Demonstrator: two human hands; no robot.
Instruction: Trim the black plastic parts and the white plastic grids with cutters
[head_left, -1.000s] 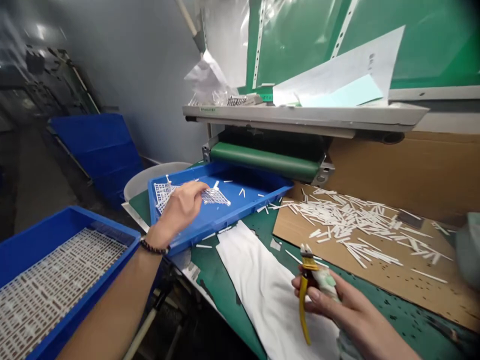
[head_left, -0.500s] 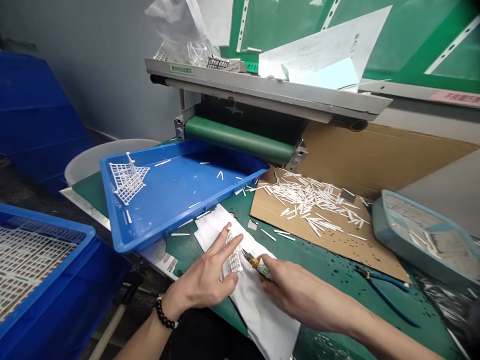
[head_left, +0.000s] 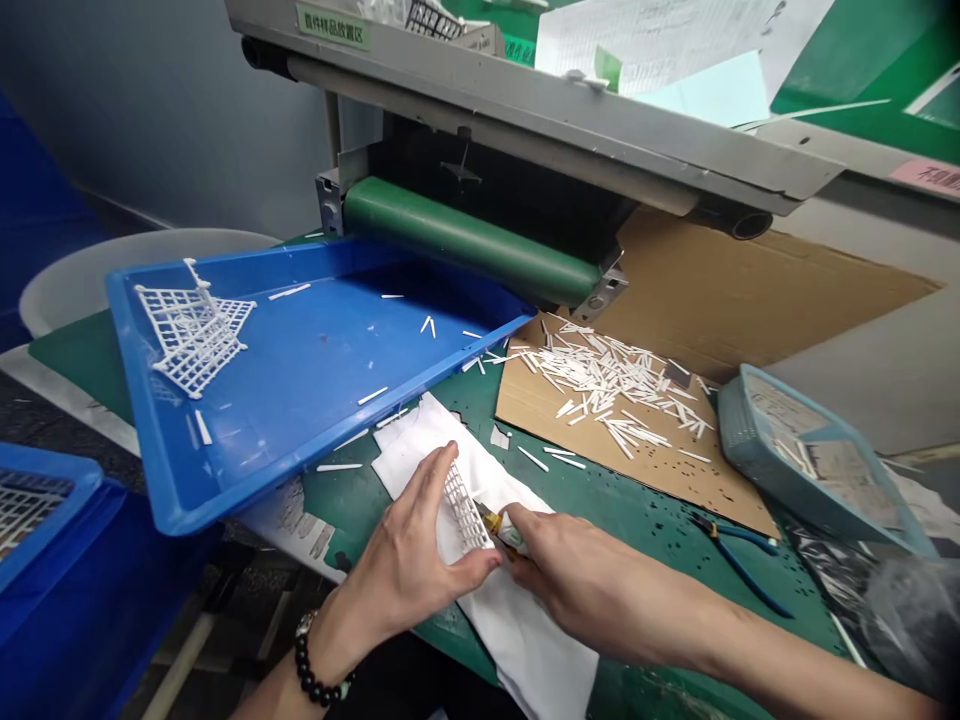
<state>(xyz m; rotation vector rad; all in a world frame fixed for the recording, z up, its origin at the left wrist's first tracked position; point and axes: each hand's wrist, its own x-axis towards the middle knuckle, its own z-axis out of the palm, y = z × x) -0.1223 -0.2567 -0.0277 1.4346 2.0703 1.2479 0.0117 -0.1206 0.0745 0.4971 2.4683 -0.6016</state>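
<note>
There's the broad blue plastic tray (head_left: 322, 350) at ten o'clock from the hands, with the long white cloth (head_left: 525, 640) spread beneath them. The left hand (head_left: 409, 555), fingers splayed half a second ago, now has fingers and thumb clamped around a small white plastic lattice (head_left: 466, 505), tilted over the cloth. In comes the right hand (head_left: 577, 570) from four o'clock, fingers wrapped around yellow-and-white cutters (head_left: 491, 521)! Their tips, plain a moment ago, vanish at the lattice's three-o'clock edge; whether they bite, I can't tell. I'd judge the work at that edge under way.
</note>
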